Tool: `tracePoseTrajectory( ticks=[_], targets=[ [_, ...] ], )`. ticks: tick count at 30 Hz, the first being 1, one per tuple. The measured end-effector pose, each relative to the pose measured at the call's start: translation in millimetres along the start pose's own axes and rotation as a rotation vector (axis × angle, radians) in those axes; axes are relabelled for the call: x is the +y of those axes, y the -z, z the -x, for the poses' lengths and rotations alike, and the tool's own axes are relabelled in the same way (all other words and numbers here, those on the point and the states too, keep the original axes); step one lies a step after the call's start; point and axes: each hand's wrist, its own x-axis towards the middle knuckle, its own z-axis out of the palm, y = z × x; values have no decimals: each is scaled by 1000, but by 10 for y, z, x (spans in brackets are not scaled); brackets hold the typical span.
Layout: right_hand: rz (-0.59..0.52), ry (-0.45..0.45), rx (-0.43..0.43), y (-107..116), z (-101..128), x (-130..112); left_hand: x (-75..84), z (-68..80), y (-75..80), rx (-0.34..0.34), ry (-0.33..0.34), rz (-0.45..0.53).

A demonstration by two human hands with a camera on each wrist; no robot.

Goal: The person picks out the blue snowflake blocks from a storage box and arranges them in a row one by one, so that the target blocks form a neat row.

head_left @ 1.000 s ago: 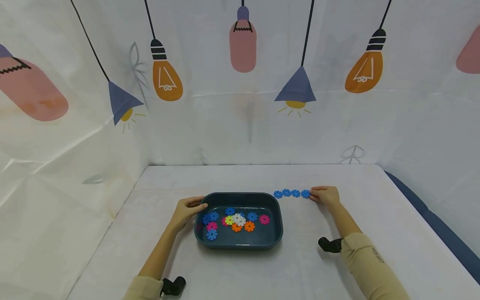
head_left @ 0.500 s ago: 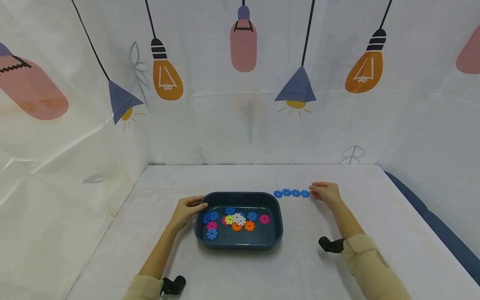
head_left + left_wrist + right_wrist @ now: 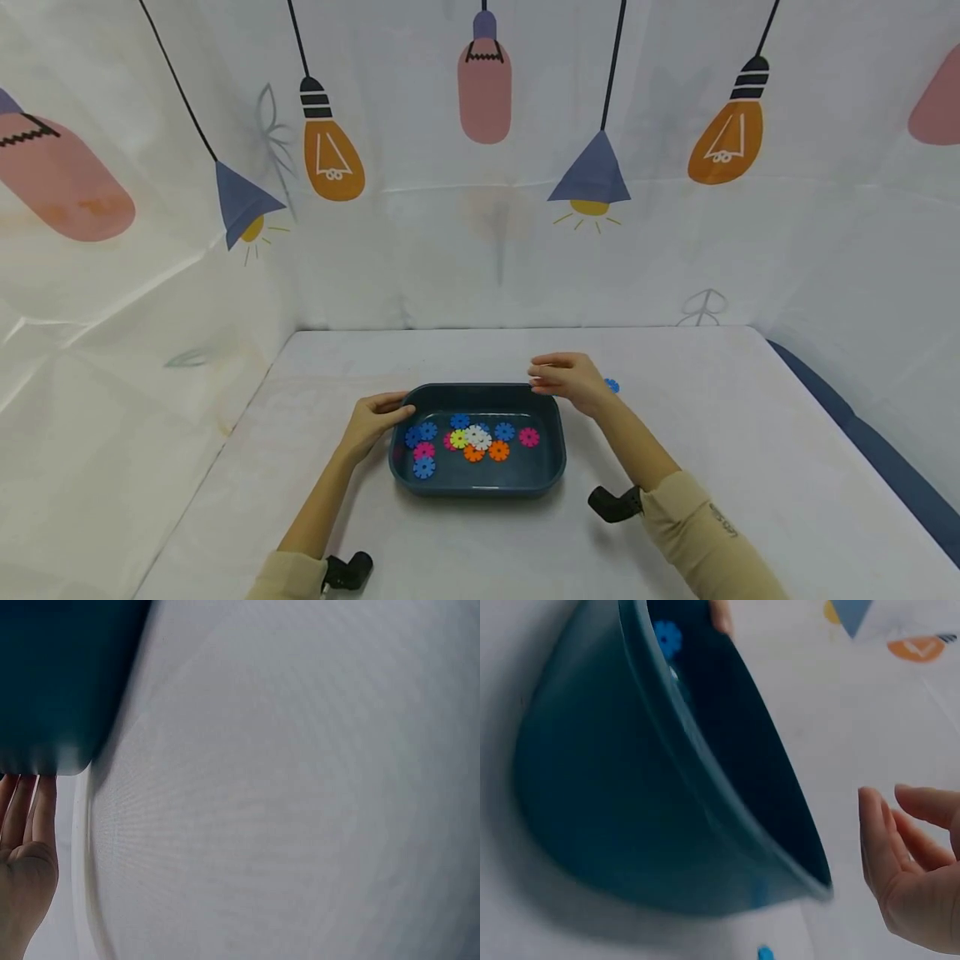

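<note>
A dark teal tray [image 3: 525, 483] stands mid-table with several flower-shaped plastic discs in it: blue [image 3: 423, 467], pink [image 3: 528, 437], orange [image 3: 498, 452], yellow [image 3: 459, 440] and white [image 3: 477, 437]. My left hand [image 3: 375, 425] holds the tray's left rim, thumb over the edge and fingers along the outside; its fingers also show against the tray wall in the left wrist view. Above the back right corner hovers my right hand [image 3: 572, 382], fingers loosely bent with nothing between them. Right of it lies a blue flower disc [image 3: 612, 385] on the table; the hand and forearm hide the others in that row.
A white cloth covers the table [image 3: 360, 358]. Behind it hangs a white curtain [image 3: 420, 250] printed with lamps. Black wrist devices sit near the left cuff [image 3: 348, 572] and the right cuff [image 3: 615, 505]. A dark blue thing [image 3: 847, 417] shows beyond the right edge.
My right hand has left the right end of the blue disc row and moved left to the tray's back right corner. The left hand and tray have stayed put.
</note>
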Motion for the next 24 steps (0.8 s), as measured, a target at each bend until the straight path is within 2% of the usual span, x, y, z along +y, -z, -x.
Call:
tracePoseTrajectory(
  ticks=[6, 15, 19, 24],
  targets=[
    [-27, -52, -94, -409, -26, 60, 13, 4, -21, -2, 1, 10],
    [114, -51, -239, -945, -38, 320, -1, 19, -7, -1, -26, 31],
    [143, -59, -276, -1127, -62, 389, -1, 19, -6, -1, -25, 22],
    [201, -103, -274, -1333, -90, 437, 23, 17, 3, -2, -7, 20]
  ],
)
